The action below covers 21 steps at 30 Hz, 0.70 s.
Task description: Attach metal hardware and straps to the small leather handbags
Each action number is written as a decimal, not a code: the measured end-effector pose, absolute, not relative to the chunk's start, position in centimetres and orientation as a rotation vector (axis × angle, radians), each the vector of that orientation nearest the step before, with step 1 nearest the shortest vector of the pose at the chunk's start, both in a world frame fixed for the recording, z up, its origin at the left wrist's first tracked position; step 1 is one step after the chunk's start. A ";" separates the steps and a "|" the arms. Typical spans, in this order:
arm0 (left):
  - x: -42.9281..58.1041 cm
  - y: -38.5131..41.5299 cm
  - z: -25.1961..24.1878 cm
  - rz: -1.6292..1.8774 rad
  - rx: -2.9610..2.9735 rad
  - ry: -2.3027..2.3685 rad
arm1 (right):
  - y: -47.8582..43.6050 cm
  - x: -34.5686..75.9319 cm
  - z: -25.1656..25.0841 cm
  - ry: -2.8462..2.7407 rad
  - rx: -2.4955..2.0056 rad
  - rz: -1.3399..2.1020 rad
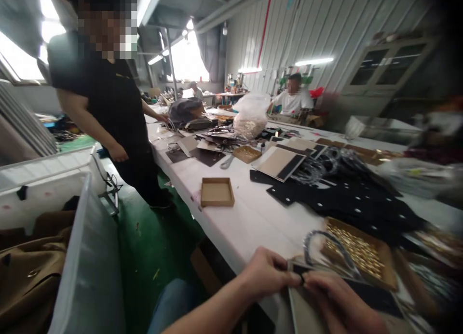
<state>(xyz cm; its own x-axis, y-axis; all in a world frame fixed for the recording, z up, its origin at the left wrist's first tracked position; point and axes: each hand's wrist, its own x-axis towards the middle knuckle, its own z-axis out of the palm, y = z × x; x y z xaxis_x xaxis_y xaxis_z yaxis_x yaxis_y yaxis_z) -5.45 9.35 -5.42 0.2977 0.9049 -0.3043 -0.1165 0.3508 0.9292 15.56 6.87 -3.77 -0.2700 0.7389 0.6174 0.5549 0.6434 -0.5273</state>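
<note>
Panel [305,307], one, beige with dark band; at five o'clock in view, by the near edge of a white table [246,225]. Left hand [265,274]: fingers narrow, pinching its top edge. Right hand [342,298]: fingertips drawn together, holding the same edge. From panel: cardboard box [390,272] with gold studs [358,254], two o'clock; shallow box [217,193], eleven o'clock.

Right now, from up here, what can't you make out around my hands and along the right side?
Head view: the panel where the left hand and right hand meet, hidden by them.
Head view: the panel's near end, cut off by the bottom edge.
Head view: exact shapes of the gold-coloured pieces, too small and blurred.
Head view: contents of the clear bag, blurred.
</note>
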 end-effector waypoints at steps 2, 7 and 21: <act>-5.4 9.2 -5.3 0.883 1.027 0.976 | 6.6 16.1 -3.3 -2.020 -1.023 0.309; -5.9 9.1 -5.2 0.930 1.164 0.882 | 6.3 15.8 -3.0 -2.016 -1.135 0.422; -6.4 9.0 -5.5 0.949 1.243 0.804 | 6.3 15.4 -3.0 -2.011 -1.146 0.411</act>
